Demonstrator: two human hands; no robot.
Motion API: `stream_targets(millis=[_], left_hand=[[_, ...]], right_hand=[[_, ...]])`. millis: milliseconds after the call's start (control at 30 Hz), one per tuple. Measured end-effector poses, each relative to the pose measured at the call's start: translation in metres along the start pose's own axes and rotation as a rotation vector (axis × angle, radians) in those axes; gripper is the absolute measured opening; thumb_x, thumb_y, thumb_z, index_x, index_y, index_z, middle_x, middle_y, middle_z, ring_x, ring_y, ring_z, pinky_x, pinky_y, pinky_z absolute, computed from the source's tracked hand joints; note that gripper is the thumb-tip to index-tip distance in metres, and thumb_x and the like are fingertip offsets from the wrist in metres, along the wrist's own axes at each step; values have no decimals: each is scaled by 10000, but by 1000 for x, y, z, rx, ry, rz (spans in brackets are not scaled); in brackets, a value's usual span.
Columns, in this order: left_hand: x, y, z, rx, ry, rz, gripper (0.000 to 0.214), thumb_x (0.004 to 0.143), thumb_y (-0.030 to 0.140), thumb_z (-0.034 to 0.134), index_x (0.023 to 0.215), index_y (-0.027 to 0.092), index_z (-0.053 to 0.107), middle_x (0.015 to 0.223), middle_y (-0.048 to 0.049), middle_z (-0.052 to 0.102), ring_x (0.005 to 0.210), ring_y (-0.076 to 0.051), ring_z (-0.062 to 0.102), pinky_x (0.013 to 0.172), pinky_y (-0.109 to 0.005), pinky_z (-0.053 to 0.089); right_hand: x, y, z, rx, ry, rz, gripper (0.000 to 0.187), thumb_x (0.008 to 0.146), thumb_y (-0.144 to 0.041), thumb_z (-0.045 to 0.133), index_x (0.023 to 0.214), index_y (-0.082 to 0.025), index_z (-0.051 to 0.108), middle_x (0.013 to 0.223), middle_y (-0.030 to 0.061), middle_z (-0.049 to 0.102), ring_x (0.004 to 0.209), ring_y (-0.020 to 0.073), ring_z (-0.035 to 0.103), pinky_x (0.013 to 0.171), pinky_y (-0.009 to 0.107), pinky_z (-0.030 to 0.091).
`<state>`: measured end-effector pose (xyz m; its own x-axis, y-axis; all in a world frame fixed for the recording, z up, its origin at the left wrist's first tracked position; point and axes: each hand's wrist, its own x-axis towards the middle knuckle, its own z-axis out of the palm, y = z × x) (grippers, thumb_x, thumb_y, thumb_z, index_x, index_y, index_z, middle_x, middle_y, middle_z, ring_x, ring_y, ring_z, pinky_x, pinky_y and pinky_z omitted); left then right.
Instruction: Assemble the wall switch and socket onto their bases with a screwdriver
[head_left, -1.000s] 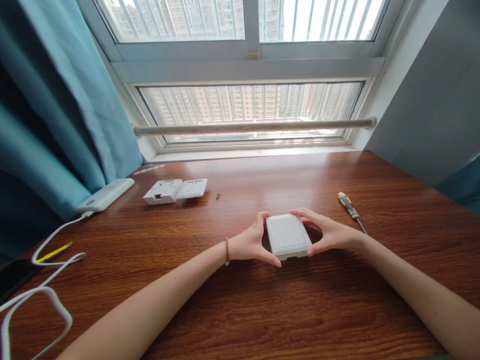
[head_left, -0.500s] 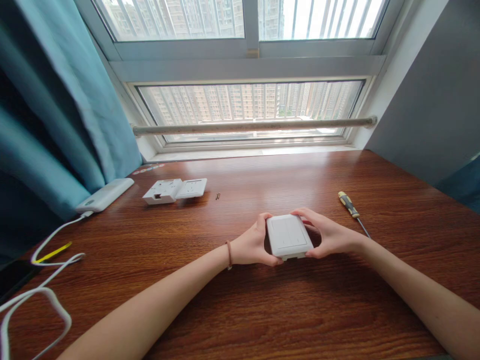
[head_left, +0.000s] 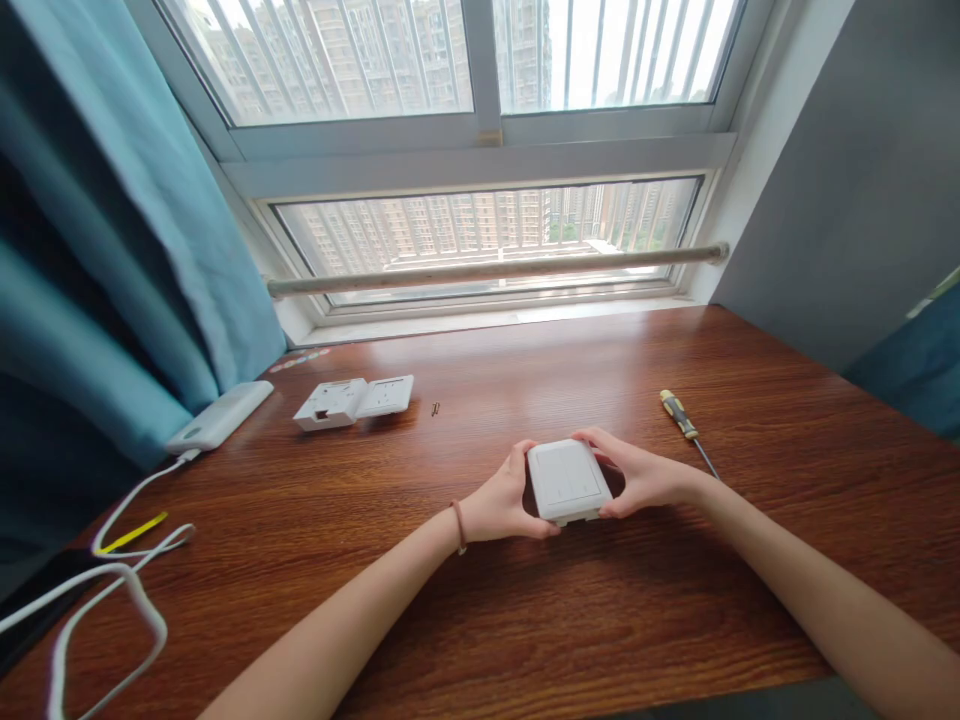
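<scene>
A white square wall switch (head_left: pixel 566 480) with two rocker panels sits just above the wooden desk (head_left: pixel 525 620), held between both hands. My left hand (head_left: pixel 504 502) grips its left edge, thumb under the near corner and fingers curled behind. My right hand (head_left: pixel 636 476) grips the right edge, fingers wrapped over the far side. A thin bracelet circles my left wrist.
A yellow-and-black screwdriver (head_left: pixel 684 422) lies right of my hands. Two white switch parts (head_left: pixel 352 400) and a small screw (head_left: pixel 435 408) lie at the back left. A white power bank (head_left: pixel 219 416) with white cables (head_left: pixel 112 590) sits by the teal curtain (head_left: pixel 112 250). Window behind.
The camera has tilted back, so the desk and hands appear slightly lower and smaller. Both hands keep the same grip on the switch, thumbs closing in slightly under its near edge.
</scene>
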<state>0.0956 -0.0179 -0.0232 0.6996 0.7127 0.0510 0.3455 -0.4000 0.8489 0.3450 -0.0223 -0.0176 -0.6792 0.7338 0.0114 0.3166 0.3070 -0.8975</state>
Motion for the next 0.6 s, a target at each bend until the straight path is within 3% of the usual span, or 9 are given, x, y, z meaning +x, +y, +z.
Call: stream_targets(millis=[133, 200, 333, 433, 533, 600], left_hand=[[-2, -4, -1, 11, 0, -13, 1047, 519, 385, 770, 1306, 163, 117, 1300, -174, 328, 1208, -307, 359, 1021, -452, 285], [-3, -7, 0, 12, 22, -12, 1148, 491, 401, 783, 1350, 169, 58, 1354, -183, 257, 1258, -330, 288, 1049, -471, 235], [-5, -12, 6, -9, 67, 11, 1218, 501, 341, 789, 1381, 194, -41, 1362, -173, 275, 1276, -331, 271, 1061, -488, 200], [-6, -11, 11, -10, 123, 35, 1218, 531, 296, 779, 1376, 220, -95, 1342, -160, 320, 1275, -312, 289, 1060, -491, 209], [-9, -2, 13, 53, 190, 41, 1214, 547, 314, 779, 1372, 246, -109, 1387, -163, 257, 1312, -308, 226, 1073, -510, 178], [-16, 6, 12, 143, 214, 31, 1157, 591, 331, 754, 1373, 260, -96, 1419, -159, 207, 1331, -302, 179, 1078, -528, 155]], right_hand=[[-4, 2, 5, 31, 20, 0, 1189, 519, -279, 803, 1396, -252, 0, 1419, 121, 191, 1293, 261, 255, 1066, 408, 198], [-5, 4, 11, 37, 87, -14, 1244, 505, -263, 811, 1395, -258, -58, 1420, 129, 191, 1297, 268, 249, 1065, 424, 188], [-4, 10, 27, 71, 233, -68, 1181, 522, -170, 785, 1395, -268, -3, 1320, 117, 338, 1229, 272, 355, 1032, 451, 245], [-1, 14, 32, 156, 270, -101, 1153, 496, -110, 774, 1382, -289, 59, 1259, 100, 389, 1186, 264, 406, 1012, 458, 275], [-4, 15, 22, 273, 260, -120, 1121, 486, -92, 767, 1352, -330, 96, 1272, 91, 367, 1199, 249, 400, 1011, 448, 281], [-12, 11, 4, 309, 293, -112, 1085, 501, -99, 757, 1325, -361, 102, 1296, 86, 337, 1209, 237, 393, 1009, 440, 285]])
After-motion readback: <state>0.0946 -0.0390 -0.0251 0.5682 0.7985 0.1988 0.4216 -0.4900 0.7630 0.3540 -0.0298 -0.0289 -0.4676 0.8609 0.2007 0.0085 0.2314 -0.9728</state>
